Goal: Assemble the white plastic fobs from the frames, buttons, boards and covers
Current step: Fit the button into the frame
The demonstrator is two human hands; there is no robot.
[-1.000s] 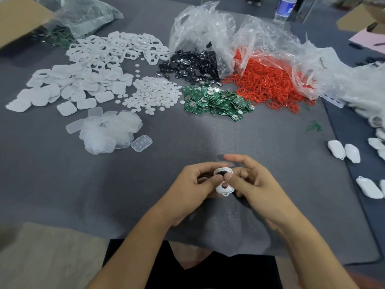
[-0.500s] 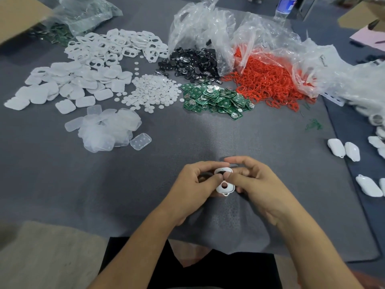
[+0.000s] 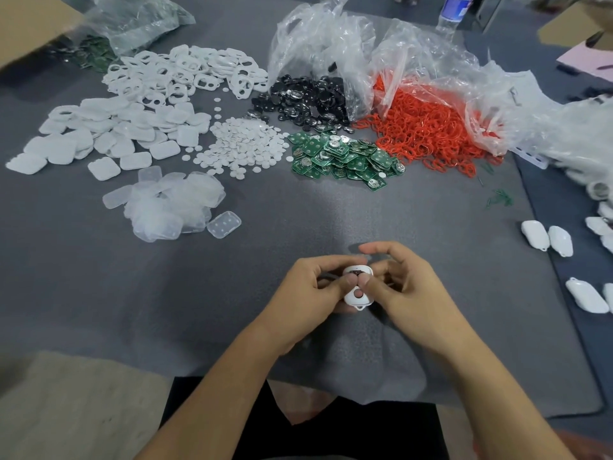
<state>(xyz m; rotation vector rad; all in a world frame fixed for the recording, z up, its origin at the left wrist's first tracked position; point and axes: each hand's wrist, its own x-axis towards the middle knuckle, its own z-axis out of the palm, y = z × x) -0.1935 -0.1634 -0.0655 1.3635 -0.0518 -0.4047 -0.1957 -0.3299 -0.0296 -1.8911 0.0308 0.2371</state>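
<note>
Both hands hold one white fob frame (image 3: 357,297) above the near middle of the grey mat. My left hand (image 3: 311,293) grips its left side and my right hand (image 3: 403,287) grips its right side. The two thumbs meet over the frame's upper opening, and a round hole shows below them. Farther back lie white frames (image 3: 179,74), white covers (image 3: 109,134), small white round buttons (image 3: 238,144), green boards (image 3: 341,156) and clear soft pads (image 3: 172,207).
Black round parts (image 3: 308,101) and red rings (image 3: 428,131) spill from clear plastic bags (image 3: 331,44) at the back. Several finished white fobs (image 3: 547,239) lie at the right. A bottle (image 3: 452,9) stands far back. A cardboard box (image 3: 26,24) is at top left.
My thumbs have closed in together over the frame's upper opening. The hands and the frame stay in about the same place.
</note>
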